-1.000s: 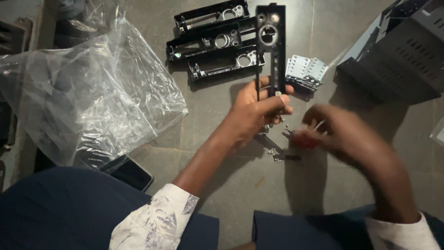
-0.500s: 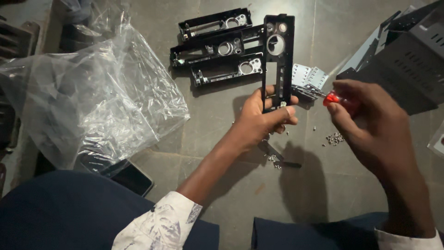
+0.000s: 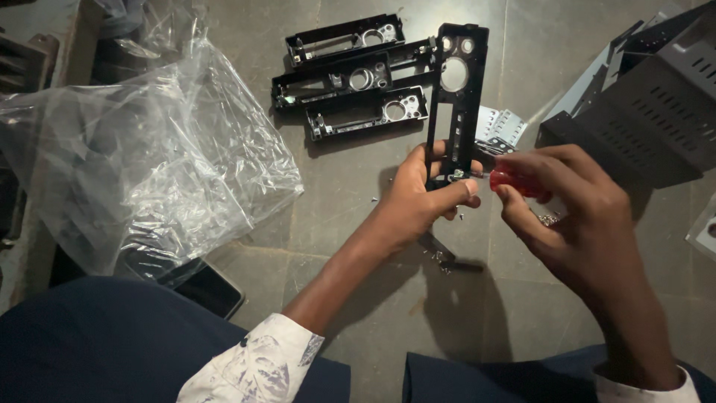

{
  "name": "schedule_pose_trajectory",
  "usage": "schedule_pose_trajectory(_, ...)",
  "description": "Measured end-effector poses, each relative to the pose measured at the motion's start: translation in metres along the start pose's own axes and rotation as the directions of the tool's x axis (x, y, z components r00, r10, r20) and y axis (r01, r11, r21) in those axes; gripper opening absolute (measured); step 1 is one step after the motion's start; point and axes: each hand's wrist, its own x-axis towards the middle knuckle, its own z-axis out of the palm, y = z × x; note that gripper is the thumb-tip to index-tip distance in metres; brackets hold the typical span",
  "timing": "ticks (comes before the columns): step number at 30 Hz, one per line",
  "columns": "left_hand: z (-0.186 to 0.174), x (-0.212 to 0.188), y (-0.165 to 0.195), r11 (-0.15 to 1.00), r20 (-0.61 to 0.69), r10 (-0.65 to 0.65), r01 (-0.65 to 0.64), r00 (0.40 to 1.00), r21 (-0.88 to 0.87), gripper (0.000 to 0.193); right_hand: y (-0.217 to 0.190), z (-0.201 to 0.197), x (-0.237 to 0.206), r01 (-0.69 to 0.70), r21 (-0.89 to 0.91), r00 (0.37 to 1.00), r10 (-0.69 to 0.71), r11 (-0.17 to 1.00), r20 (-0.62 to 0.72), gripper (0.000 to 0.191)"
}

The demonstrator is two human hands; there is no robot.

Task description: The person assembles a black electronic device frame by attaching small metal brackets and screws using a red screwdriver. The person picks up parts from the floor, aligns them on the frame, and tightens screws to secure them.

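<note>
A grey tiled floor [image 3: 246, 30] carries everything. Three black plastic frames [image 3: 350, 78] lie side by side near the top, touching one another. To their left spreads a large crumpled clear plastic bag [image 3: 149, 164], with a dark phone [image 3: 212, 287] partly tucked under its lower edge. Small white slotted parts [image 3: 501, 127] rest right of the frames, beside grey vented metal housings [image 3: 649, 112]. Loose screws [image 3: 440, 257] lie scattered on the floor lower down.

Black frame [image 3: 456, 97] matt plastic; screwdriver handle [image 3: 514, 181] glossy red plastic; bag [image 3: 142, 157] clear crinkled plastic; floor [image 3: 358, 246] rough grey stone
</note>
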Motion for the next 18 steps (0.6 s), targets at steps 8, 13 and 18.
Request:
schedule_pose_trajectory(8, 0.001, -0.002, 0.003, 0.999, -0.001, -0.024, 0.024, 1.0, 0.032, 0.056, 0.002, 0.003, -0.003, 0.014, -0.021, 1.0, -0.014, 1.0, -0.005, 0.031)
schedule_pose_trajectory(13, 0.002, -0.002, 0.005, 0.998, 0.006, -0.007, 0.006, 1.0, 0.06, 0.056, 0.003, 0.004, -0.002, 0.009, -0.023, 1.0, -0.008, 1.0, 0.028, 0.031)
schedule_pose_trajectory(18, 0.006, -0.006, 0.011, 0.973, -0.047, -0.025, 0.035, 0.999, 0.226, 0.054, -0.001, 0.003, -0.002, 0.007, -0.012, 1.0, -0.007, 1.0, 0.01, 0.031)
